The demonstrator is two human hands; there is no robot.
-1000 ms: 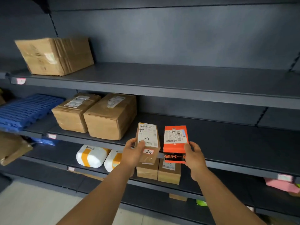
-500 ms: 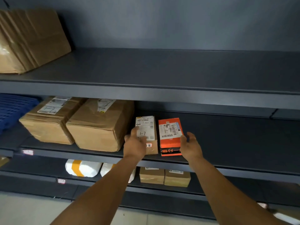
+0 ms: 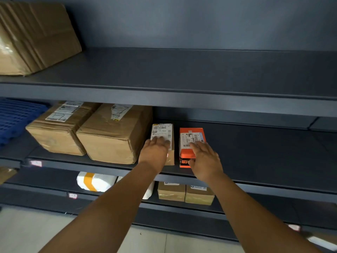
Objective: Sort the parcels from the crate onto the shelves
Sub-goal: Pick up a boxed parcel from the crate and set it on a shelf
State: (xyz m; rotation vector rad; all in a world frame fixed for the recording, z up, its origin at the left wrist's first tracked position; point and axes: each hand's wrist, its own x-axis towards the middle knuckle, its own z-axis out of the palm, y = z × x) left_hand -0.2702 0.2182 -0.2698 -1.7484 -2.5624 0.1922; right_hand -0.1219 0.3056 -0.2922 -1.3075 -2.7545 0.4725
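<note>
A: Where are the parcels?
B: On the middle shelf (image 3: 255, 161), side by side. The left hand (image 3: 155, 152) lies flat, fingers straight, on the brown parcel (image 3: 165, 130); the right hand (image 3: 204, 159) rests with fingers spread on the orange parcel (image 3: 187, 134).
A: Around them?
B: Two big boxes (image 3: 113, 136) just left; grey shelving, pale floor (image 3: 27, 232).

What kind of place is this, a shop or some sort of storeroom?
Most likely a parcel depot or stockroom: dark metal shelves hold taped cardboard boxes with shipping labels, and small tags mark the shelf edges.
</note>
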